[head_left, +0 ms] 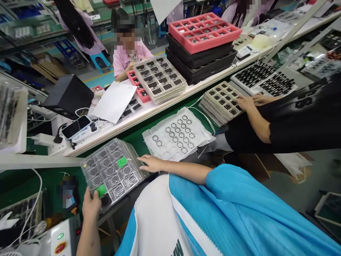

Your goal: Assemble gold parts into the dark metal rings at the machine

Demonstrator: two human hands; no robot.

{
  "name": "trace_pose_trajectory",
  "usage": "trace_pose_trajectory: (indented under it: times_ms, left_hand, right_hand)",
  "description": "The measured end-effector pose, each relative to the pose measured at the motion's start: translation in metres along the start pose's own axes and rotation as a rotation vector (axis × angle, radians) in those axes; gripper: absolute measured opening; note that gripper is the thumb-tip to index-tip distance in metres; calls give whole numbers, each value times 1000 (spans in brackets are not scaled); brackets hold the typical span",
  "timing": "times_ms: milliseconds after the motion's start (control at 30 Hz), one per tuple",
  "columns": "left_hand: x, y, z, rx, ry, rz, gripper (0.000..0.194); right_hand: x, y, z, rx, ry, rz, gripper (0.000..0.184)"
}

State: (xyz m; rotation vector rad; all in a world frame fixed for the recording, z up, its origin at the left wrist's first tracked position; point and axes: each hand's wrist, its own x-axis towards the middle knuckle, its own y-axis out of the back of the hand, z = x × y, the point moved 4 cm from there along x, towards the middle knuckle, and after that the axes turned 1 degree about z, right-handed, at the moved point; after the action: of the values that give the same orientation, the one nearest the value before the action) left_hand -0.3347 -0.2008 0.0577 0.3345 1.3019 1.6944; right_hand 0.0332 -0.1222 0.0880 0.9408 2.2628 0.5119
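Note:
A stack of clear plastic trays (110, 163) sits on the green bench in front of me, left of my body. Round parts fill the compartments of its top tray, and two green labels lie on it. My left hand (92, 204) grips the near left corner, thumb on top by a green label; its other fingers are partly hidden below. At the stack's right side is my right hand (150, 163), fingers stretched out and apart, their tips at the tray edges. Right of that hand, a white sheet (165, 151) carries rows of dark rings.
A co-worker's hands (247, 103) rest at a cream tray stack (222, 101) on the right. Pink foam trays (204, 33) top black ones on the raised shelf. A phone (76, 127) lies by power sockets. A control box (62, 238) stands at lower left.

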Motion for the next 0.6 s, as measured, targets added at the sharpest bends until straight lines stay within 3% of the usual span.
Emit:
trace_pose_trajectory:
  times_ms: [100, 200, 267, 367, 467, 533, 600]
  left_hand:
    - [-10, 22, 22, -28, 75, 70, 78]
    - [-25, 41, 77, -87, -140, 244, 72]
    - [-37, 36, 130, -152, -372, 214, 55]
    - [-57, -9, 220, -202, -719, -109, 32]
    - [-75, -84, 295, -31, -925, -481, 27]
    - [-80, -139, 324, 273, -975, -653, 29]
    - [-75, -186, 338, 529, -949, -724, 33]
  right_hand:
    - [-44, 21, 55, 35, -361, 79, 49]
    - [-104, 36, 119, 5, -666, 110, 31]
    - [-140, 42, 156, -31, -831, 128, 30]
    - [-170, 44, 189, -95, -969, 155, 34]
    - [-167, 38, 198, -138, -973, 127, 35]
    - [-157, 31, 198, -159, -952, 83, 35]
    - [-148, 25, 198, -176, -927, 39, 35]
